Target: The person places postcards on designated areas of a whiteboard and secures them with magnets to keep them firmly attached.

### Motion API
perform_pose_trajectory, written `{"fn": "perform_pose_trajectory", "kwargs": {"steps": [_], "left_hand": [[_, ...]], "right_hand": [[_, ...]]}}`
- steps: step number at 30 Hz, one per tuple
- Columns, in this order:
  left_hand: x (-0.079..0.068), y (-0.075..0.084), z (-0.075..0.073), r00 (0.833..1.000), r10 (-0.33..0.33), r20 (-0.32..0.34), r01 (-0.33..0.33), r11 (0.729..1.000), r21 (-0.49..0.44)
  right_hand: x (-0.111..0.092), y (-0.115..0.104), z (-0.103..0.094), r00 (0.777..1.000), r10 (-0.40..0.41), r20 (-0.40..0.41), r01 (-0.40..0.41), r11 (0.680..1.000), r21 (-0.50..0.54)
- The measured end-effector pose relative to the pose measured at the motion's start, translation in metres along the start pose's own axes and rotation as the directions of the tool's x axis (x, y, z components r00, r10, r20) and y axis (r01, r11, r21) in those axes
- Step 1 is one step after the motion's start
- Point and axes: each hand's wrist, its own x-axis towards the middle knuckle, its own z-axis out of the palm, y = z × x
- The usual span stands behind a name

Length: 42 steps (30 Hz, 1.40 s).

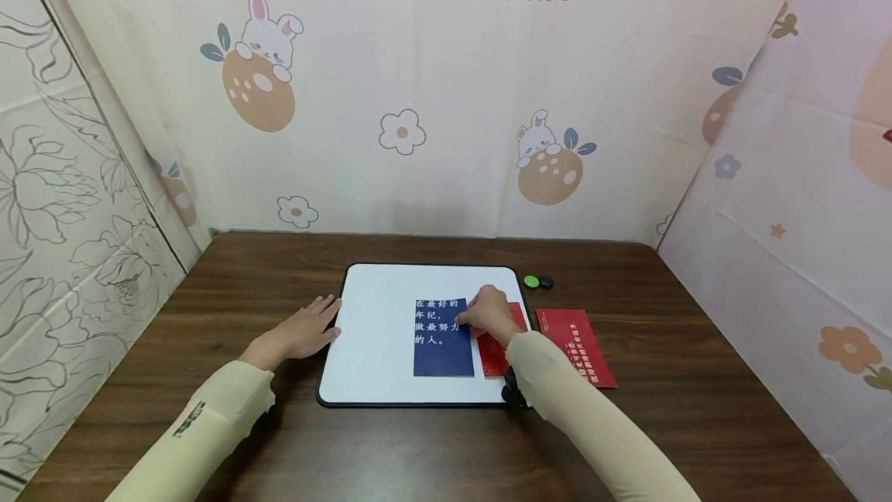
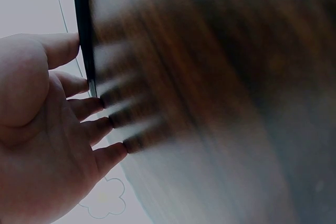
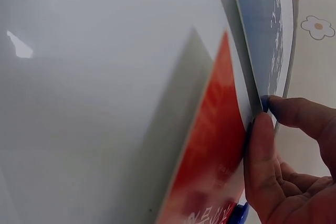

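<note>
A whiteboard [image 1: 376,355] with a black frame lies on the wooden table. On its right half is a blue card [image 1: 444,362] with white Chinese writing. My right hand [image 1: 491,312] pinches that card's right edge between thumb and finger, where a small blue piece [image 3: 265,102] shows at the fingertips. Under my right wrist, a red card [image 1: 493,360] lies on the board, partly hidden; in the right wrist view a blue round piece [image 3: 239,213] sits at its edge. My left hand [image 1: 300,331] rests at the board's left side, straight fingertips touching the black frame [image 2: 84,30].
Right of the board, another red card [image 1: 567,328] with white writing lies on the table, partly covered by my right sleeve. Behind it are a green round piece [image 1: 531,282] and a black one [image 1: 547,283]. A printed curtain [image 1: 446,177] hangs behind the table.
</note>
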Motion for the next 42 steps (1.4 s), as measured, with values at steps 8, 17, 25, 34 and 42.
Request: {"fn": "perform_pose_trajectory", "kwargs": {"steps": [8, 17, 25, 34, 42], "left_hand": [[0.001, 0.000, 0.000, 1.000, -0.004, 0.003, 0.004, 1.000, 0.007], [0.001, 0.000, -0.001, 1.000, -0.002, -0.001, 0.002, 1.000, 0.012], [0.001, 0.001, -0.001, 1.000, -0.002, -0.001, 0.002, 1.000, 0.013], [0.002, 0.000, 0.000, 1.000, 0.005, -0.009, -0.005, 1.000, 0.019], [0.002, -0.001, 0.000, 1.000, 0.004, -0.011, -0.004, 1.000, 0.020]], "right_hand": [[-0.007, -0.004, -0.002, 1.000, -0.026, 0.004, 0.026, 0.999, -0.044], [-0.009, -0.006, -0.002, 0.999, -0.051, 0.001, 0.051, 0.995, -0.081], [-0.009, -0.006, -0.002, 0.999, -0.045, -0.006, 0.045, 0.997, -0.056], [-0.006, 0.003, -0.014, 0.996, -0.085, -0.038, 0.087, 0.995, 0.045], [-0.003, 0.005, -0.029, 0.998, -0.061, -0.021, 0.064, 0.985, 0.162]]}}
